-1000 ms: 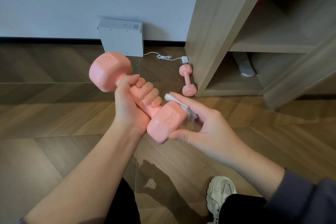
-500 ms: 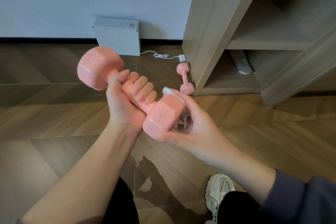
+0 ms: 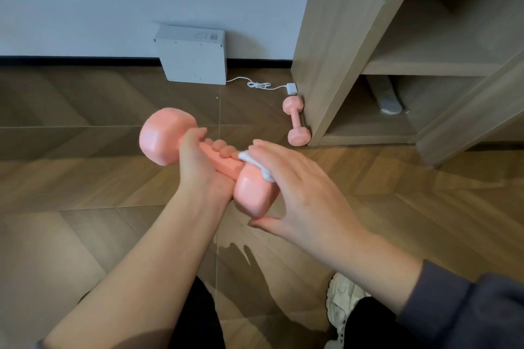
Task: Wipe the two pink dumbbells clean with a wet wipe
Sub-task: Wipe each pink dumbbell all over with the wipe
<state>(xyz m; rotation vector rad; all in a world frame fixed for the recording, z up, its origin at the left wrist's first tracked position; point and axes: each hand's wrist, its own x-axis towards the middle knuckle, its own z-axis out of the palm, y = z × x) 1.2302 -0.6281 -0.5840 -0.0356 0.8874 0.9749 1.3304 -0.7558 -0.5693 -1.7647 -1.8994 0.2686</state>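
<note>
My left hand point(image 3: 202, 170) grips the handle of a pink dumbbell point(image 3: 163, 137), held in the air above the floor with one head up left and the other down right. My right hand point(image 3: 300, 190) wraps over the near head, fingers on top and thumb below, pressing a white wet wipe point(image 3: 255, 163) against it. Most of the wipe is hidden under my fingers. A second pink dumbbell point(image 3: 296, 120) lies on the floor against the base of the wooden shelf unit.
A wooden shelf unit point(image 3: 334, 45) stands at the right. A grey box point(image 3: 195, 61) leans at the wall, with a white cable and plug point(image 3: 291, 89) beside it. My shoe point(image 3: 340, 300) shows at the bottom right on the wood floor.
My right hand has turned over the near dumbbell head, its back now facing up, sliding the wipe across it. The dumbbell has dropped lower in view and tilted flatter.
</note>
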